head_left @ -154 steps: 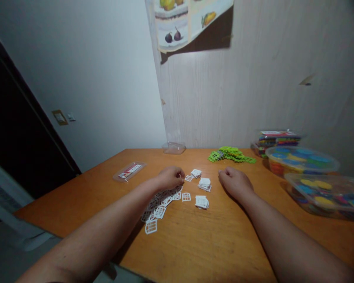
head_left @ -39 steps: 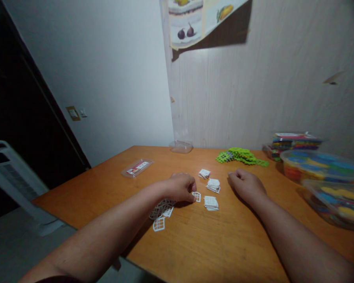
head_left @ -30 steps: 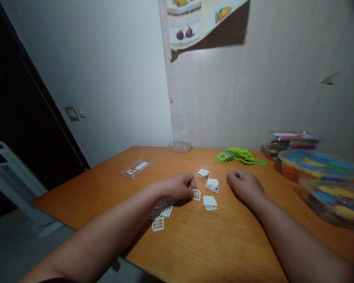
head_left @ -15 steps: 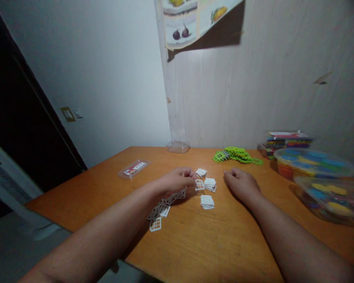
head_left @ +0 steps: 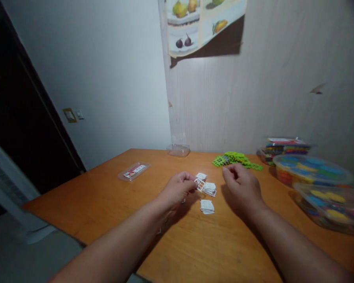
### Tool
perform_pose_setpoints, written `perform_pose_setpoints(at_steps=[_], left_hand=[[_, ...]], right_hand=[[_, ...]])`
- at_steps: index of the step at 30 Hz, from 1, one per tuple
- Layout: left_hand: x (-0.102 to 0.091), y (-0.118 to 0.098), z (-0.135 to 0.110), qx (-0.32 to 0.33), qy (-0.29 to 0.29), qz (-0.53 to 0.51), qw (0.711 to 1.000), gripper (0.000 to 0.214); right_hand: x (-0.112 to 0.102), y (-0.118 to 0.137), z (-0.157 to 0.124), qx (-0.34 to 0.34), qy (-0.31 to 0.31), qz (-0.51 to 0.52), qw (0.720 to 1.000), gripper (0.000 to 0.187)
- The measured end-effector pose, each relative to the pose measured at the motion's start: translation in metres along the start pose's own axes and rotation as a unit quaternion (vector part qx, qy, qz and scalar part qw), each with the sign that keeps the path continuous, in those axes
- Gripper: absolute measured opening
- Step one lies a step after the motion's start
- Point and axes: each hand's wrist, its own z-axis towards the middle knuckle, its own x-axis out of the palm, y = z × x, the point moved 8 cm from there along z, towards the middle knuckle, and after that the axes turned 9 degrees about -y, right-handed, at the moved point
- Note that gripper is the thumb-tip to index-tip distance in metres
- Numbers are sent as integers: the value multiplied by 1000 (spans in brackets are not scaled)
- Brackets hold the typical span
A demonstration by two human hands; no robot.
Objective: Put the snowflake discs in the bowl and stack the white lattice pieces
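My left hand (head_left: pixel 178 189) is raised a little above the wooden table (head_left: pixel 212 243) and pinches a small white grid tile (head_left: pixel 199 184) at its fingertips. Just right of that tile lie small stacks of white tiles: one far (head_left: pixel 201 176), one middle (head_left: pixel 210 189), one near (head_left: pixel 207 206). My right hand (head_left: pixel 242 188) hovers right of the stacks, fingers curled in a loose fist, nothing visible in it. The spread of loose white tiles is mostly hidden under my left forearm.
A heap of green grid tiles (head_left: pixel 236 159) lies at the back. Clear tubs of coloured pieces (head_left: pixel 309 169) (head_left: pixel 333 200) and a stack of colourful boxes (head_left: pixel 283 145) stand at the right. A flat clear lid (head_left: pixel 133 171) and a small clear container (head_left: pixel 178 149) sit at left and back.
My left hand picked one white tile from the loose spread and lifted it toward the stacks. My right hand rose off the table and shifted slightly left.
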Motion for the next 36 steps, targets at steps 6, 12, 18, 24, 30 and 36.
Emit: perform_pose_setpoints(at_steps=[6, 12, 18, 24, 30, 36], left_hand=[[-1, 5, -2, -7, 8, -67, 998, 15], [-2, 13, 0, -16, 32, -85, 996, 17], [-10, 2, 10, 30, 50, -80, 995, 21], [-73, -3, 52, 113, -133, -35, 984, 20], [-102, 15, 72, 99, -210, -23, 972, 16], [-107, 33, 81, 68, -221, -31, 972, 25]], right_hand=[[10, 79, -39, -211, 147, 46, 965, 28], [16, 84, -48, -231, 182, 15, 956, 21], [13, 62, -35, -182, 196, 11, 963, 26], [22, 32, -34, -97, 343, -3, 934, 23], [26, 38, -49, -120, 426, -21, 897, 12], [27, 19, -41, -86, 375, 7, 923, 30]])
